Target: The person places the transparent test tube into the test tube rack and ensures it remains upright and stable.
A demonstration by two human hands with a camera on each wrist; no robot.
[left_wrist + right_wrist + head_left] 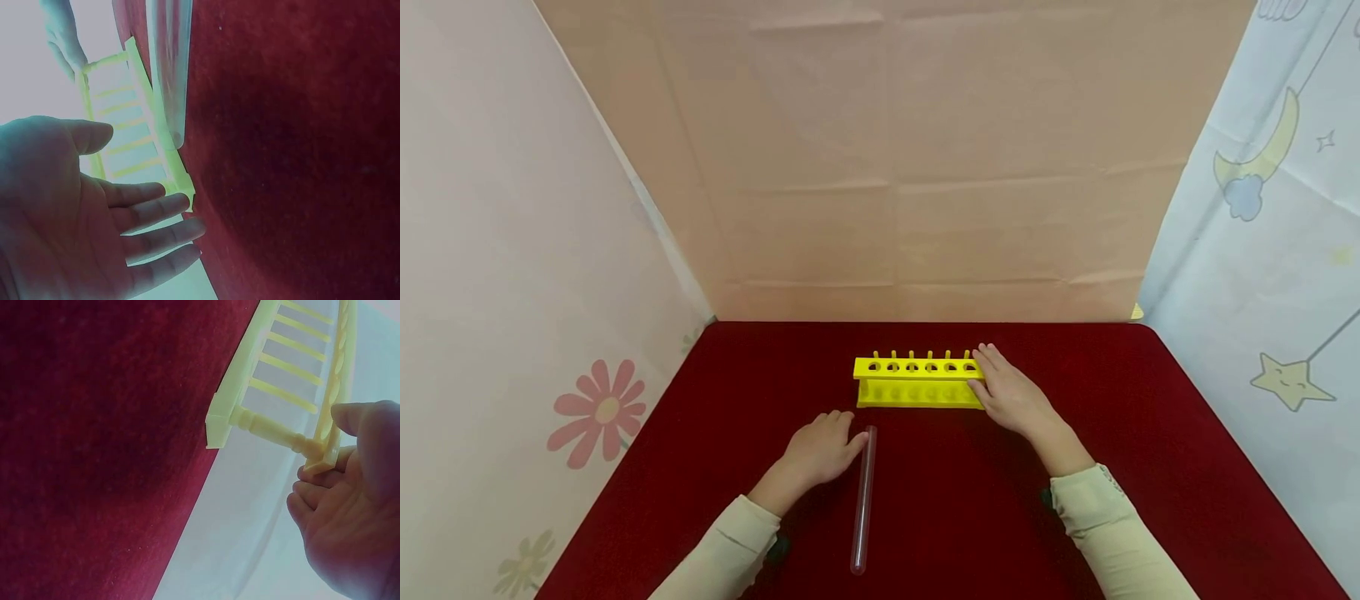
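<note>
A yellow test-tube rack (917, 379) with a row of holes stands on the red table (1150, 433), towards its far side. My right hand (1011, 396) is at the rack's right end; in the right wrist view its thumb and fingers (350, 512) pinch the end of the rack's top plate (275, 381). A clear glass tube (863, 500) lies on the cloth in front of the rack, pointing at it. My left hand (827, 446) rests beside the tube's far end, fingers loosely spread (94, 225) and holding nothing. The tube (169, 62) and rack (144, 119) lie just beyond those fingers.
A peach cloth backdrop (925, 167) rises behind the table. A flowered sheet (512, 333) hangs on the left and a moon-and-star sheet (1285, 292) on the right. Red cloth stretches on both sides of the rack.
</note>
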